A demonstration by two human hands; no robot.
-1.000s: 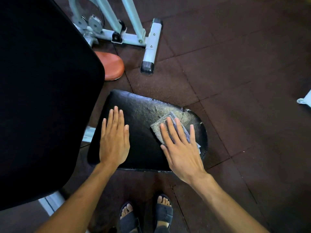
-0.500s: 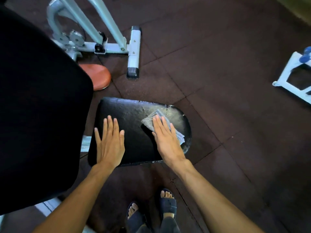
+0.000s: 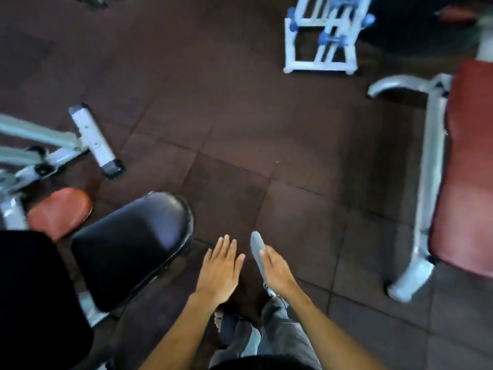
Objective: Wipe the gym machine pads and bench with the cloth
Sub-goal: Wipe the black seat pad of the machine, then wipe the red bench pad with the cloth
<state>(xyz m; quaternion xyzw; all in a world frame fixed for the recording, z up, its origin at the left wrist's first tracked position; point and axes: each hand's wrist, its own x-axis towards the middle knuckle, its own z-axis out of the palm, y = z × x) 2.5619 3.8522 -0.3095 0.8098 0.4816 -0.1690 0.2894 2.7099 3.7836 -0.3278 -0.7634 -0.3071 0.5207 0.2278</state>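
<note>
The black seat pad [image 3: 133,244] of the gym machine lies at the lower left, with its large black back pad [image 3: 32,297] beside it at the left edge. My left hand [image 3: 220,271] hovers flat with fingers apart, off the seat to its right, holding nothing. My right hand [image 3: 274,271] is just right of it, gripping the grey cloth [image 3: 258,249], which sticks out forward past the fingers. Both hands are over the floor, apart from any pad. A red bench [image 3: 469,182] on a white frame stands at the right edge. The view is blurred.
A small red pad [image 3: 60,209] sits left of the black seat, beside the pale machine frame [image 3: 90,140]. A white rack with blue dumbbells [image 3: 324,36] stands at the top. Brown rubber floor tiles [image 3: 266,145] fill the middle. My legs and feet show below the hands.
Both hands have lifted off the black seat pad and moved right. The right hand took the cloth along. The view has swung right, bringing the red bench and dumbbell rack into sight.
</note>
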